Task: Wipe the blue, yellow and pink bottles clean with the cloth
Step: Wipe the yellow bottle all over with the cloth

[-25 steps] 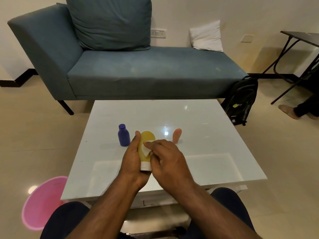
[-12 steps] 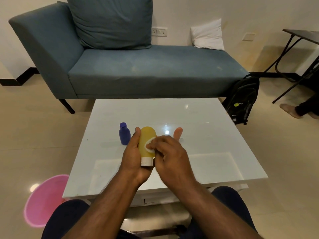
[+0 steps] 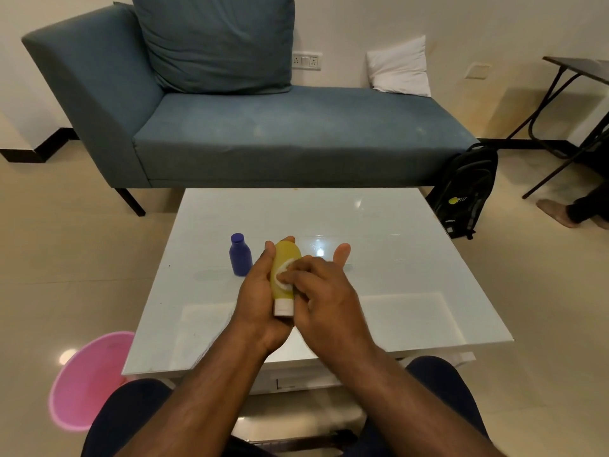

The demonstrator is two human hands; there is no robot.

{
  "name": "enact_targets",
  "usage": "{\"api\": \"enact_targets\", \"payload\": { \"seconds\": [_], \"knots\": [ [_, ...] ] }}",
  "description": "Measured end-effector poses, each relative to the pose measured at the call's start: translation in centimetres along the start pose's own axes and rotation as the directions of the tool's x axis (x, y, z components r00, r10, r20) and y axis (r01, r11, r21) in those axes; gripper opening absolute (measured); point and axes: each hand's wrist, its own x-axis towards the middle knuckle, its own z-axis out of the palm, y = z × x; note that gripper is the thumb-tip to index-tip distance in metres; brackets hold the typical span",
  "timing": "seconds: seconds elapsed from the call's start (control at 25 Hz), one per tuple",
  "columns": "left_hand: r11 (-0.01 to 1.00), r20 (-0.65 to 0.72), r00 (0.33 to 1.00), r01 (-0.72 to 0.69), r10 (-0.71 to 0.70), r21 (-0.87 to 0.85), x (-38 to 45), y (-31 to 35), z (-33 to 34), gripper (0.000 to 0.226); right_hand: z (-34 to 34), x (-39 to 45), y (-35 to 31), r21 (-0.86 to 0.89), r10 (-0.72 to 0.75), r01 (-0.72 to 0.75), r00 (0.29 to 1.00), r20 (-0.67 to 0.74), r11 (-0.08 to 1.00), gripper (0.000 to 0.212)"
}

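Yellow bottle (image 3: 286, 272), white cap toward person

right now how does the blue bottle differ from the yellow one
The blue bottle stands upright on the table, untouched; the yellow bottle is held off it in the left hand, white cap toward the person. The blue bottle is not being wiped; the right hand presses a white cloth on the yellow one. The yellow bottle looks larger.

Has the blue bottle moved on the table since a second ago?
No. The blue bottle stands at the same spot on the white table, just left of the left hand; the slight shift in frame is camera motion.
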Motion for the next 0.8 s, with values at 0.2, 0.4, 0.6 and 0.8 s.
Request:
{"api": "enact_targets", "payload": {
  "seconds": [0.2, 0.4, 0.6, 0.8],
  "knots": [
    [0.999, 0.008, 1.0, -0.005, 0.005, 0.05, 0.2, -0.3, -0.1, 0.051, 1.3, 1.3, -0.3, -0.122, 0.048, -0.043, 0.998, 0.037, 0.992, 0.025],
    [0.998, 0.035, 0.999, 0.035, -0.036, 0.042, 0.7, 0.2, 0.0, 0.044, -1.0, -0.7, -1.8, -0.068, -0.079, 0.084, 0.993, 0.084, 0.994, 0.023],
    [0.999, 0.094, 0.995, 0.032, -0.032, 0.001, -0.3, -1.4, 0.9, 0.048, -0.5, 2.3, -1.2, -0.056, 0.064, -0.064, 0.998, 0.003, 0.996, 0.019],
    [0.999, -0.047, 0.998, -0.032, 0.033, 0.018, 0.4, 0.2, 0.3, 0.044, -1.0, -0.3, -1.6, -0.017, -0.013, 0.016, 0.984, 0.178, 1.0, 0.033]
  ]
}}
